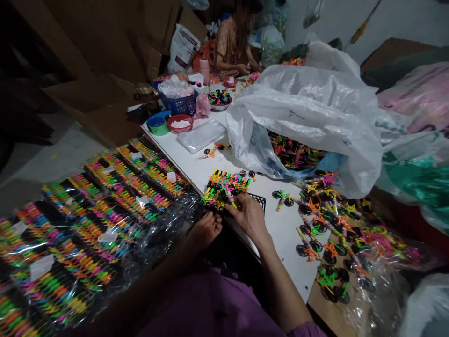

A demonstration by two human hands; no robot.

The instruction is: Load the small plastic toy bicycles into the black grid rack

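At the table's near edge, small toy bicycles [219, 185] in bright plastic with black wheels are packed in tight rows, partly on a black plastic grid [257, 200]. My right hand [249, 216] reaches over their right side, its thumb and fingers closed on a toy bicycle with a pink part and a patterned tube [229, 195]. Just below the rows is my left hand [206, 230], its fingers curled in; whatever they hold is hidden. One green toy bicycle [283, 199] lies apart, right of my right hand.
Left, packed rows of toys [105, 201] lie under clear film. A large white sack [308, 103] of toys stands open on the table [280, 234]; loose bicycles [326, 210] are heaped right. Behind are clear bags [201, 135], a blue basket [180, 104] and a seated person [231, 47].
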